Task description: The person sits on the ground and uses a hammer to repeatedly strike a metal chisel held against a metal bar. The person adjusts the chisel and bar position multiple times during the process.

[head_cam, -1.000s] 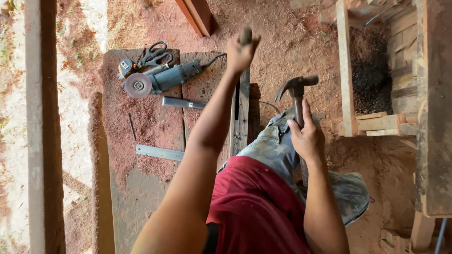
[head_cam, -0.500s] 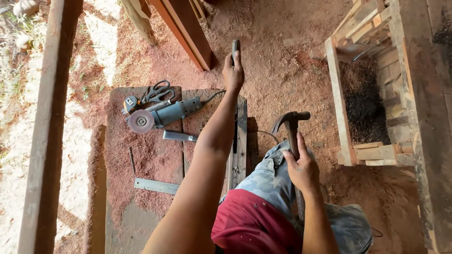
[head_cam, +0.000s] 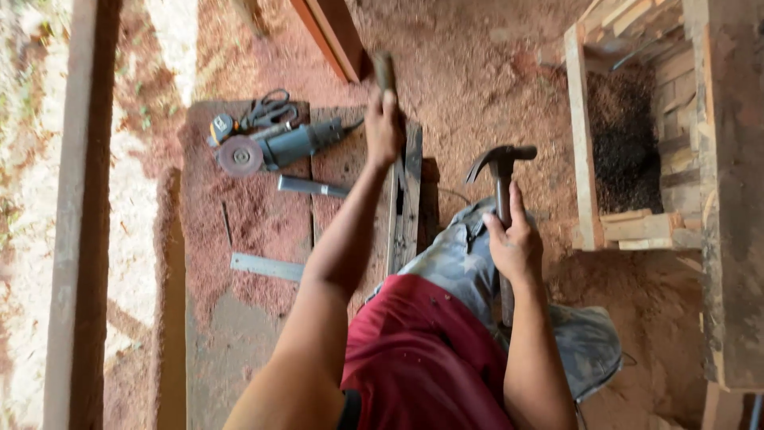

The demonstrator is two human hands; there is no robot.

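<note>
While the claw hammer [head_cam: 500, 171] is kept raised in the closed right hand [head_cam: 516, 243], the left hand [head_cam: 383, 127] has shifted along the upright metal bar [head_cam: 386, 76], its grip clenched over the wooden board [head_cam: 263, 223].

Dark red shirt [head_cam: 422, 358], blue-grey camouflage trousers [head_cam: 454, 267], teal-grey angle grinder [head_cam: 278, 146], reddish sawdust ground [head_cam: 477, 95]

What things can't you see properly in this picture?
- Head view: the lower end of the rod is hidden inside the left hand.
- The hammer handle is covered by the right hand.
- The wooden crate is cut off by the top edge.
- The rod's tip is motion-blurred.
</note>
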